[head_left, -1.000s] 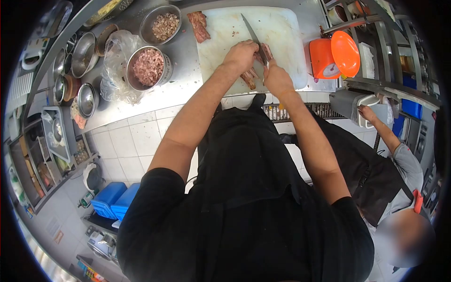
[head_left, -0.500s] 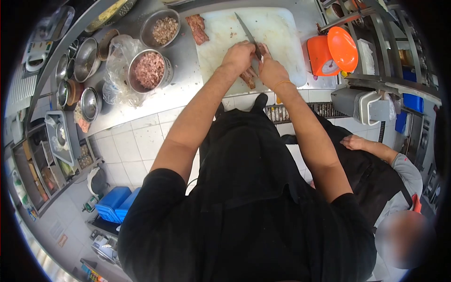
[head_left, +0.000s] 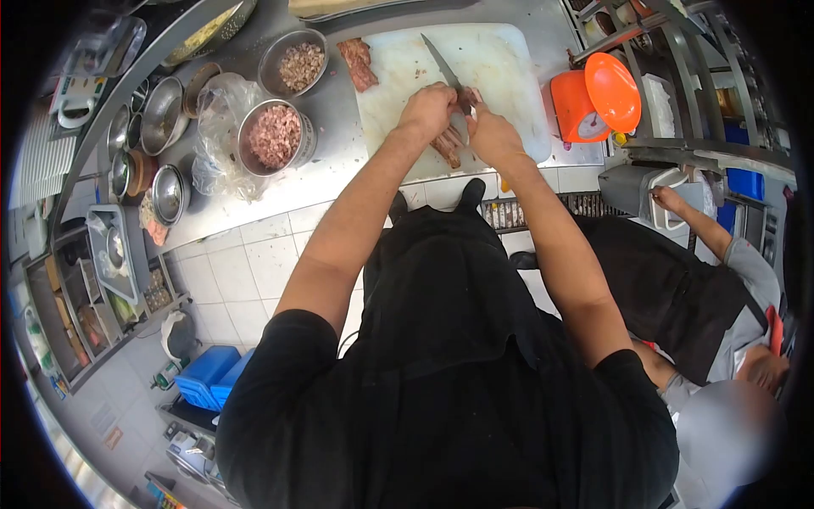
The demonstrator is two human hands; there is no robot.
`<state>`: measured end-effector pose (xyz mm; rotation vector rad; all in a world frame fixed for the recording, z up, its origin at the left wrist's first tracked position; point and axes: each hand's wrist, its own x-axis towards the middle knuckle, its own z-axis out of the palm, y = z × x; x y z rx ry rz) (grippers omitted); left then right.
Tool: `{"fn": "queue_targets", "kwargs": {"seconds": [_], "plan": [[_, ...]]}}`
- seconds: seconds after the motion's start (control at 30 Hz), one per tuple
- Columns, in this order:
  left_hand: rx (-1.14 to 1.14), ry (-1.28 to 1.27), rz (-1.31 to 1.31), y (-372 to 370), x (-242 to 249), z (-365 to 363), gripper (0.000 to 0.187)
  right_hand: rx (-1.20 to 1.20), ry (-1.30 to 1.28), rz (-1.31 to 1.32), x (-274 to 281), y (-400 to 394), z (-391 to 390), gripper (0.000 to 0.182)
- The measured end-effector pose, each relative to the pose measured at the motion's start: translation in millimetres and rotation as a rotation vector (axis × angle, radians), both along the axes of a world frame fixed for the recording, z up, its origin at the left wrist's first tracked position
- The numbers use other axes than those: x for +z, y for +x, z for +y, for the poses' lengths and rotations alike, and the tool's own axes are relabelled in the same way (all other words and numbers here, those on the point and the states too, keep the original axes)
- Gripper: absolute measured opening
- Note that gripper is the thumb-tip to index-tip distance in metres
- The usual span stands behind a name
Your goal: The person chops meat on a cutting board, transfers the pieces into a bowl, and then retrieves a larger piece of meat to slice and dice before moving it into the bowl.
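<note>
My right hand [head_left: 496, 137] is closed round the handle of a knife [head_left: 439, 58], whose long blade points away from me and to the left. Strips of reddish-brown meat [head_left: 446, 151] lie on the white cutting board [head_left: 398, 59], partly beneath both hands. My left hand [head_left: 427, 110] has its fingers bent down on the meat, close beside the blade; its fingertips are partly hidden. Another piece of meat [head_left: 358, 64] rests at the board's left edge.
Left of the board stand a metal bowl of diced pink meat [head_left: 273, 137], a second bowl of diced pieces [head_left: 300, 68] and a clear plastic bag [head_left: 222, 136]. An orange scale [head_left: 582, 109] is at the right. A co-worker's hand [head_left: 670, 198] is near a grey bin [head_left: 626, 188].
My hands stay almost in place at the meat, the knife tilted much as before. The co-worker on the right has reached an arm forward to the bin. The whole view has shifted slightly.
</note>
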<state>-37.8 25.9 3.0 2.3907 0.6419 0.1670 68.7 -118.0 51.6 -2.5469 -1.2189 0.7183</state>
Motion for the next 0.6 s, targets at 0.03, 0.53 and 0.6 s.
{"fn": "queue_targets", "kwargs": {"seconds": [0.03,0.53,0.6], "plan": [[-0.023,-0.004,-0.004,-3,1,1,0.02,0.004,0.002,-0.005,7,-2,-9,0.036],[-0.517,0.354,-0.019,-61,16,-3,0.134,0.065,0.022,-0.277,-21,-12,-110,0.024],[-0.43,0.358,-0.085,-52,12,2,0.134,0.111,-0.003,-0.289,-16,-19,-109,0.026]]}}
